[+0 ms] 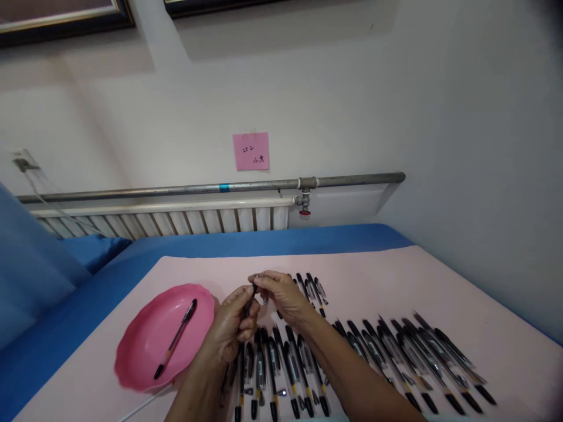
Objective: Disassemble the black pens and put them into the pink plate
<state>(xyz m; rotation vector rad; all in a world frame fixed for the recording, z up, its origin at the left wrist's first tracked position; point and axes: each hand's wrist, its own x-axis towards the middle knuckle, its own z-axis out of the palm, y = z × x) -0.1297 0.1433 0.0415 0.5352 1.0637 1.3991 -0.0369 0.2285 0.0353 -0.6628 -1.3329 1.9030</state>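
In the head view, a pale pink desk (396, 275) is seen, bordered at its far and left sides by a blue cover (264, 240). A black pen (251, 305) is held above the middle of the desk between both hands. The left hand (231, 331) is curled closed around the pen's lower part, and the right hand (281, 293) is pinched on its upper end with thumb and fingertips. Below and to the right of the hands, rows of pens (396, 351) are laid side by side on the desk, with a smaller group just behind the right hand. A pink dish (132, 363) stands to the left of the left hand, and a single pen (176, 339) lies slanted inside it. Behind the desk, a white radiator (176, 221) is set beneath a grey pipe (211, 188) along the white wall. A pink note (250, 150) is stuck above the pipe, and dark picture frames (65, 17) are cut off at the top edge.
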